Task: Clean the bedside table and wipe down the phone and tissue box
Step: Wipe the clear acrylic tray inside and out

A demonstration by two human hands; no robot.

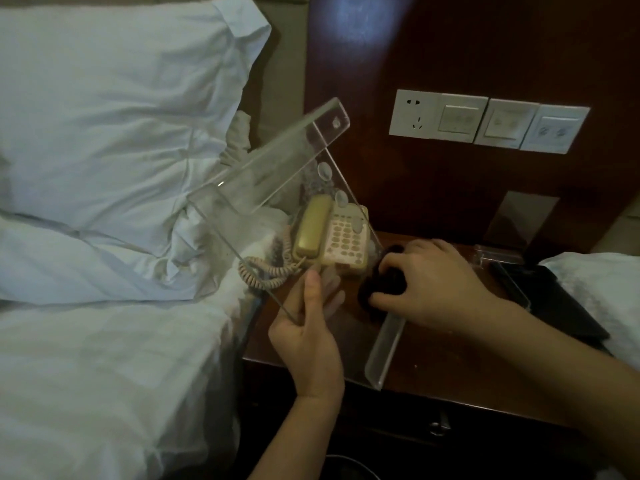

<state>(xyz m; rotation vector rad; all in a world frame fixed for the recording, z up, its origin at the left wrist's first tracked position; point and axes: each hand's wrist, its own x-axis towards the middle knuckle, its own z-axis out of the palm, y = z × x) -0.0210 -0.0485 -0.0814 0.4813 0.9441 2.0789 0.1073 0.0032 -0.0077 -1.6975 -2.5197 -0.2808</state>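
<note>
Phone (329, 233) sits at table (433, 372) left edge beside bed (104, 341), seen through clear acrylic cover (277, 188). Left hand (308, 337) pinches cover's lower edge, holding it tilted. Right hand (429, 285) fingers curled on dark cloth (381, 285). Cover judged rigid, slippery, brittle; grip by edges.

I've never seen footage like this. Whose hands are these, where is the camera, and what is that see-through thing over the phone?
There is no machine: a person wears a camera on the head, looking down at their own hands. The left hand grips the edge of a clear acrylic cover, tilted up off the wooden bedside table. Behind it sits a beige phone with a coiled cord. The right hand presses a dark cloth on the table. White pillows lie on the left; wall sockets and switches are behind.
</note>
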